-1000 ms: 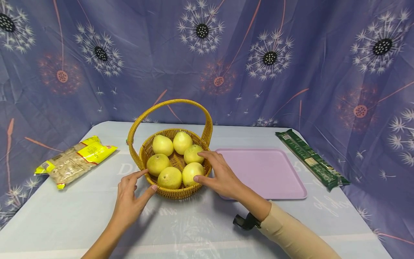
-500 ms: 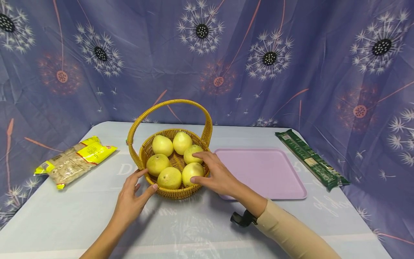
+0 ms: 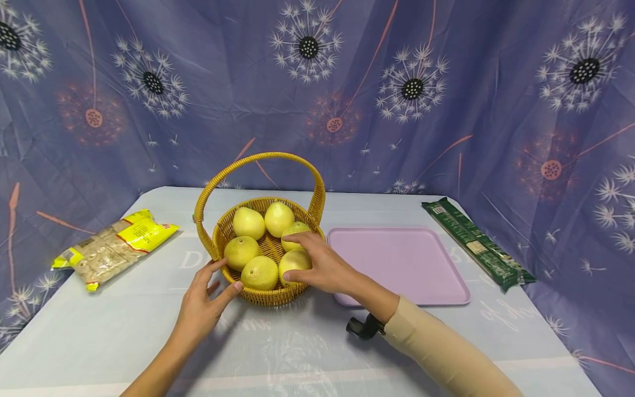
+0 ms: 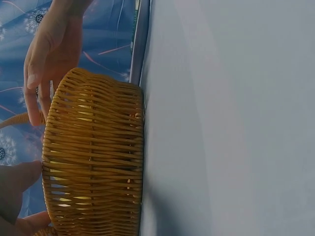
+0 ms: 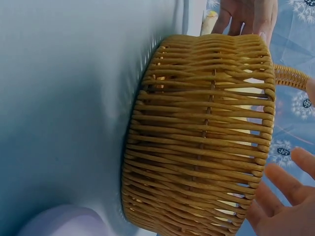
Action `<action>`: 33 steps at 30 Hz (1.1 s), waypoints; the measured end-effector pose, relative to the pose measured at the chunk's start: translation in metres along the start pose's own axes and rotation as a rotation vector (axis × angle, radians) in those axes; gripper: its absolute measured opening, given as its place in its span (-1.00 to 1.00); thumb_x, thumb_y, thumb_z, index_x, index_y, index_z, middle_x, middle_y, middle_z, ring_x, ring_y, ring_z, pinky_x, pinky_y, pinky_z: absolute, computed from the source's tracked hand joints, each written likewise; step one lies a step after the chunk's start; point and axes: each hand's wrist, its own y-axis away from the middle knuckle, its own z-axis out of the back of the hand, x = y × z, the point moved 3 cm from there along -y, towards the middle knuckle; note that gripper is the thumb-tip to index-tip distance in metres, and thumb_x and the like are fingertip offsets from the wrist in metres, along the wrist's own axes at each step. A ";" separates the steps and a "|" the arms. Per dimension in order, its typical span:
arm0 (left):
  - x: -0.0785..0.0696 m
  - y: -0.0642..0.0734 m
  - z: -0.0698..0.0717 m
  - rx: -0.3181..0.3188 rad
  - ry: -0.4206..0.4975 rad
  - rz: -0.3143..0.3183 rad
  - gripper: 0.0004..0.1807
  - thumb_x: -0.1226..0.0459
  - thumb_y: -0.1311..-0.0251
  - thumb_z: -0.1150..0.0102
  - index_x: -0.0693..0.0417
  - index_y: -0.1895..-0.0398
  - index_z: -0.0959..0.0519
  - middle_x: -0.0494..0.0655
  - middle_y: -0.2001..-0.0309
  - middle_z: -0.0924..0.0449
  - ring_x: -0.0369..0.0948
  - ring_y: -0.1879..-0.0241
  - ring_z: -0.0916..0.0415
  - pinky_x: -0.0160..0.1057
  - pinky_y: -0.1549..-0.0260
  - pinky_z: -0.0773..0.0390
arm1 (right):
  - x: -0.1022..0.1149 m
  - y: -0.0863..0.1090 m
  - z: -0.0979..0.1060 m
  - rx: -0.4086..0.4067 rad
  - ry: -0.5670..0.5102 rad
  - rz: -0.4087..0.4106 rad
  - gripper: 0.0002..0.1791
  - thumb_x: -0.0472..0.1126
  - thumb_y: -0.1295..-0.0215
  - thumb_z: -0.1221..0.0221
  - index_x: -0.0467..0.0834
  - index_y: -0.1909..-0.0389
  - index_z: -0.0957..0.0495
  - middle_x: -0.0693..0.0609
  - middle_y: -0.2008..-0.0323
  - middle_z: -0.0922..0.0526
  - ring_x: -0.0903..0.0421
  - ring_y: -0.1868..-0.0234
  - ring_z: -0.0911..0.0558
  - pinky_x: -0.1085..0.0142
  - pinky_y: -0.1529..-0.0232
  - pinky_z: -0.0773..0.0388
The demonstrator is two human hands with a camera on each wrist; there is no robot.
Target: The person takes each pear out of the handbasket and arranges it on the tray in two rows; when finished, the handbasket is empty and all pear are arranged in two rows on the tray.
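Note:
A yellow wicker basket [image 3: 273,298] with a tall arched handle stands on the table, holding several round yellow-green fruits that look like pomelos [image 3: 260,273]. At its near left side, my left hand [image 3: 198,309] touches the rim with spread thumb and forefinger. My right hand [image 3: 327,267] hangs over the right rim, thumb in front of the near right fruit [image 3: 296,259] and fingers over the one behind it. Whether it touches either fruit cannot be told. In the right wrist view, the right hand's fingers [image 5: 288,184] are apart, beside the basket's rim.
A pink-purple tray [image 3: 402,264] lies right of the basket, partly behind my right forearm. Further right is a long green packet [image 3: 476,242]. On the left lies a yellow and clear bag [image 3: 119,248] of pale contents. A dandelion-patterned cloth [image 3: 367,94] hangs behind the table.
My right hand has shifted a little left, further over the two right-hand fruits. The left hand, basket and fruits have stayed in place.

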 end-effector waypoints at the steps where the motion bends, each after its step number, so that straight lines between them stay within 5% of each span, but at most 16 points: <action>1: 0.000 0.000 0.000 0.003 0.002 0.004 -0.31 0.07 -0.21 -0.21 0.14 -0.34 -0.25 0.23 -0.41 -0.07 0.15 -0.39 -0.11 0.00 -0.22 -0.40 | 0.000 -0.002 0.000 0.007 0.002 0.004 -0.24 0.08 -0.07 -0.34 0.05 -0.31 -0.29 0.09 -0.30 -0.34 0.10 -0.35 -0.27 0.01 -0.35 -0.29; 33: 0.002 0.002 -0.004 0.034 0.053 0.034 -0.29 0.06 -0.27 -0.12 0.13 -0.40 -0.15 0.24 -0.42 -0.05 0.21 -0.38 -0.11 -0.01 -0.16 -0.49 | 0.002 -0.046 -0.014 0.323 0.030 0.110 -0.25 0.04 -0.15 -0.30 -0.01 -0.35 -0.25 0.03 -0.33 -0.35 0.13 -0.34 -0.35 0.25 -0.35 -0.38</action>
